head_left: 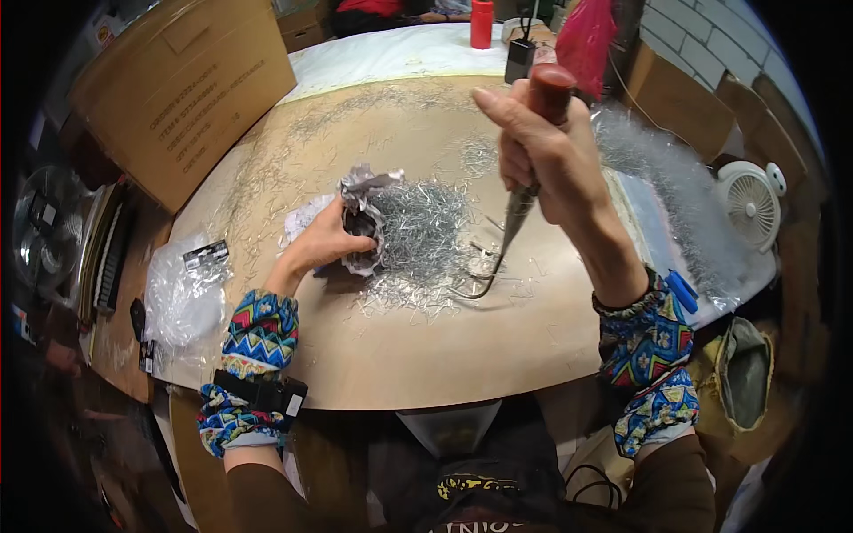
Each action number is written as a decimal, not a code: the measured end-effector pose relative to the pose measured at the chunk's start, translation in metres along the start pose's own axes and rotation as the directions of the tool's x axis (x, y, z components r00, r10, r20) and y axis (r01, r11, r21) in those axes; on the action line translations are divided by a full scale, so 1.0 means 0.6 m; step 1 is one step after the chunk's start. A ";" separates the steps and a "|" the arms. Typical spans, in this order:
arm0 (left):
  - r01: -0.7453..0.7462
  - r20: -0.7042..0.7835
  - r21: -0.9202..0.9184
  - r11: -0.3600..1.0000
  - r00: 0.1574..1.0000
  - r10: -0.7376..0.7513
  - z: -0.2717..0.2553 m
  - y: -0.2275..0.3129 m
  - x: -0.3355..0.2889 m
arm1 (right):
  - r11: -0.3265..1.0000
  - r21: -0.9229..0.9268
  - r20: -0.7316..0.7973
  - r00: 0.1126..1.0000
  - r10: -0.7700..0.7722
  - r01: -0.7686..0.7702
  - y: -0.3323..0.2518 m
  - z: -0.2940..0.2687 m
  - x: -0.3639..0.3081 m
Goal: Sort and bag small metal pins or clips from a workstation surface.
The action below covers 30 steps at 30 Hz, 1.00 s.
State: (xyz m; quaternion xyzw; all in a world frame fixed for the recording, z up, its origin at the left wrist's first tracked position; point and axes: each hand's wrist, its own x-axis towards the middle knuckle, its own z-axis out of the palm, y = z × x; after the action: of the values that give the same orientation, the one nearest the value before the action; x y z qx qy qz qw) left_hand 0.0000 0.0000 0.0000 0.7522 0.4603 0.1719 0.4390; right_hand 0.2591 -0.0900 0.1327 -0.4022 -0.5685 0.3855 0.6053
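My left hand (322, 240) is wrapped round a crumpled, silvery-white paper packet (366, 184) lying on its side. The packet's dark, open mouth faces right, toward a heap of thin silvery metal pins (425, 226) on the brown tabletop (382, 355). Whether it touches the heap is hard to tell. In a closed fist, my right hand (560, 151) grips a hook tool (514, 226) by its reddish-brown handle. Its metal shaft slants down and ends in a curved tip at the heap's right edge. Fingers partly hide the upper shaft.
Loose pins scatter over the table's far left. A large cardboard box (182, 93) stands at the back left, above clear plastic bags (187, 293). On the right are a plastic-wrapped bundle (666, 204), a white fan (749, 204) and a blue clip-like object (682, 291). A red bottle (482, 24) stands behind.
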 end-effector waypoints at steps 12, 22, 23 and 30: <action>-0.281 -0.548 -0.689 0.669 0.806 -0.225 -0.038 0.104 -0.037 | 0.813 0.493 -0.116 0.949 -0.294 0.312 -0.054 -0.078 0.013; -0.622 -0.776 -0.217 0.752 0.577 0.254 -0.138 0.212 0.001 | 0.841 0.360 -0.384 0.886 -0.260 0.403 -0.046 0.035 0.035; -0.624 -0.775 -0.217 0.750 0.577 0.257 -0.148 0.219 -0.002 | 0.756 0.394 -0.421 0.834 -0.357 0.523 -0.038 0.022 0.045; -0.520 -0.842 0.209 0.828 0.334 0.423 -0.227 0.208 -0.003 | 0.746 0.284 -0.497 0.758 -0.422 0.602 -0.098 0.048 0.090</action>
State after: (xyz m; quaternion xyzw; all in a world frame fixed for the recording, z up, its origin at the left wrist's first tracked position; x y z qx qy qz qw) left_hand -0.0233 0.0431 0.1780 0.6391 0.3685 0.6652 0.1151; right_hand 0.2340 -0.0612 0.2085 -0.1537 -0.4225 0.2235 0.8648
